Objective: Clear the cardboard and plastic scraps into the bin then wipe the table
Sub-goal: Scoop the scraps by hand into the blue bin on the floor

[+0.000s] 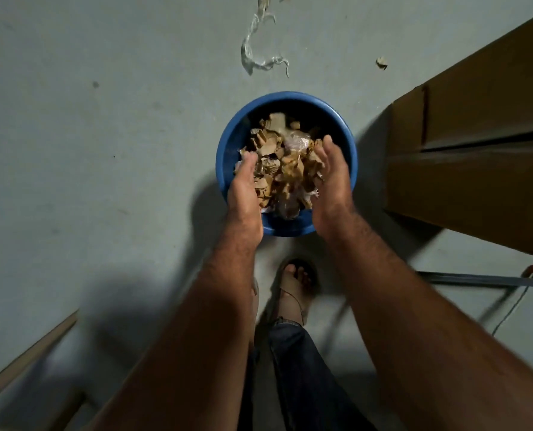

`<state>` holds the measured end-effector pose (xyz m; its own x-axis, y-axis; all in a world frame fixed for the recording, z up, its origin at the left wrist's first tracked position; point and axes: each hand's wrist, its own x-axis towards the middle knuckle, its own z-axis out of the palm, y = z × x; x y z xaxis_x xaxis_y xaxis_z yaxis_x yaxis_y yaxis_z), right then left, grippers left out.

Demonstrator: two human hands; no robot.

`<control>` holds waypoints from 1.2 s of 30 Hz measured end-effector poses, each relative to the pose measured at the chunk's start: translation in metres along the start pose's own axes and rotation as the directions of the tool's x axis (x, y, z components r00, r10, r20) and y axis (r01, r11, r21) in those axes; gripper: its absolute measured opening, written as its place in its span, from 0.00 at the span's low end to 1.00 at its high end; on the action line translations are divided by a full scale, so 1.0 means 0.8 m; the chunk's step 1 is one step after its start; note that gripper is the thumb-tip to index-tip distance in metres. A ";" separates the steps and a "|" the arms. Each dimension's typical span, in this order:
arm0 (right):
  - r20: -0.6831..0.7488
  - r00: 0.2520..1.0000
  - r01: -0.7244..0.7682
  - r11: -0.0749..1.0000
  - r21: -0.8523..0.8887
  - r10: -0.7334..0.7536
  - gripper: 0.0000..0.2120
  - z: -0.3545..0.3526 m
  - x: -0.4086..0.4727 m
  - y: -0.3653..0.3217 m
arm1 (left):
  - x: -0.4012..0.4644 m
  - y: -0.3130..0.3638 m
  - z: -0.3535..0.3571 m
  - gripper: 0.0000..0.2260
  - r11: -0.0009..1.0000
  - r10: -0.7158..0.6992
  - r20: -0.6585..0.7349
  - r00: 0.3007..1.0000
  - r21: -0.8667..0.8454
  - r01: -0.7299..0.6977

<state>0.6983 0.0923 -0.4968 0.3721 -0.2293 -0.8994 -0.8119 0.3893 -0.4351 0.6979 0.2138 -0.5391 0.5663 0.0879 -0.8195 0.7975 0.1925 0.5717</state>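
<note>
- Both forearms are bare up to the lower frame edge; no sleeve shows on either one.
- Fine hair covers both forearms, thinning toward the wrists.
- The left hand (243,181) and the right hand (332,172) are bare: no glove, ring, watch or band can be seen.
- One trouser leg (299,368) of dark blue denim shows between the arms, its hem frayed at the ankle.
- The foot (293,293) below that hem wears an open sandal with a dark sole and a thin strap, leaving the toes uncovered.
</note>
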 end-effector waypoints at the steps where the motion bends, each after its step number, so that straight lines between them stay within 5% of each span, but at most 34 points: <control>1: 0.010 1.000 0.009 0.999 -0.031 -0.009 0.19 0.001 0.004 0.006 | -0.004 -0.003 -0.001 0.24 0.997 0.003 0.016 1.000 0.078 -0.004; 6: 0.079 0.995 0.071 0.995 -0.063 -0.066 0.33 0.010 0.018 0.013 | -0.018 0.004 0.007 0.25 0.978 -0.050 0.071 0.996 0.204 0.034; 10: 0.000 0.986 0.166 0.969 -0.185 -0.169 0.43 0.010 0.004 0.004 | -0.038 0.022 0.011 0.23 0.973 0.059 0.067 0.996 0.218 -0.073; 16: -0.004 0.965 0.254 0.938 -0.237 -0.262 0.38 -0.001 -0.060 -0.020 | -0.098 0.054 0.024 0.30 0.889 0.249 0.181 0.952 0.347 -0.298; 23: -0.026 0.923 0.371 0.906 -0.205 -0.384 0.20 -0.012 -0.220 -0.087 | -0.243 0.155 0.029 0.18 0.844 0.364 0.178 0.914 0.352 -0.405; 31: -0.044 0.822 0.544 0.806 -0.233 -0.567 0.30 -0.040 -0.492 -0.169 | -0.478 0.293 0.019 0.23 0.548 0.597 0.381 0.706 0.448 -0.706; 36: -0.154 0.682 0.673 0.696 -0.248 -0.715 0.19 -0.096 -0.651 -0.183 | -0.615 0.341 0.024 0.20 0.339 0.707 0.509 0.490 0.364 -0.867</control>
<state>0.5887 0.0862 0.0383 0.7646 -0.5725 -0.2962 -0.4265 -0.1048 -0.8984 0.6406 0.2046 0.0208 0.9478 -0.3181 0.0225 -0.1449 -0.3670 0.9189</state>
